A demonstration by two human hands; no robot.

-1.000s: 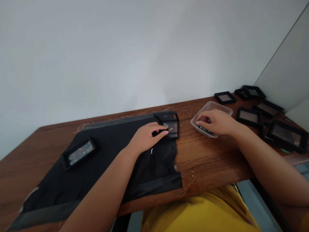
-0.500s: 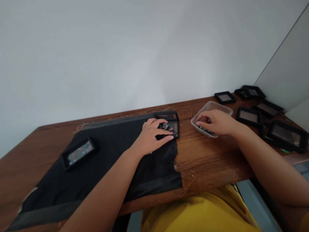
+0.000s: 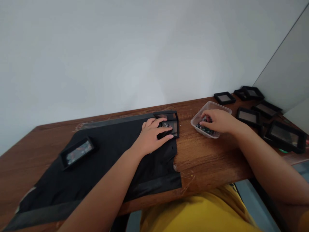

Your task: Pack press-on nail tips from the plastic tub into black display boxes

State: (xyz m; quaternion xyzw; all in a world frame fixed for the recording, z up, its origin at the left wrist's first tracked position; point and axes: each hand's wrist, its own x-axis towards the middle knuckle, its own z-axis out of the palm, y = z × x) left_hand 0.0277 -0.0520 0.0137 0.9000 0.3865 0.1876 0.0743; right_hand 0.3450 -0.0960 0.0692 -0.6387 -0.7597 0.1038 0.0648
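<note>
My left hand [image 3: 151, 137] rests with its fingers spread over an open black frame box [image 3: 175, 127] at the right end of a black cloth [image 3: 108, 151]. Some small shiny pieces [image 3: 165, 125] lie in the box between the fingers. My right hand [image 3: 216, 120] reaches into a clear plastic tub [image 3: 196, 120], its thumb and fingers curled over small dark and greenish pieces [image 3: 205, 129]. What those fingertips hold, if anything, is too small to tell.
On the left part of the cloth lies a filled black frame [image 3: 77, 152]. Several other black frames, such as one near the wall [image 3: 225, 97] and one at the right edge [image 3: 286, 135], sit on the wooden table [image 3: 200, 164].
My right hand has shifted slightly within the tub, leaving more of the small pieces visible. The left hand has stayed almost the same over the frame box.
</note>
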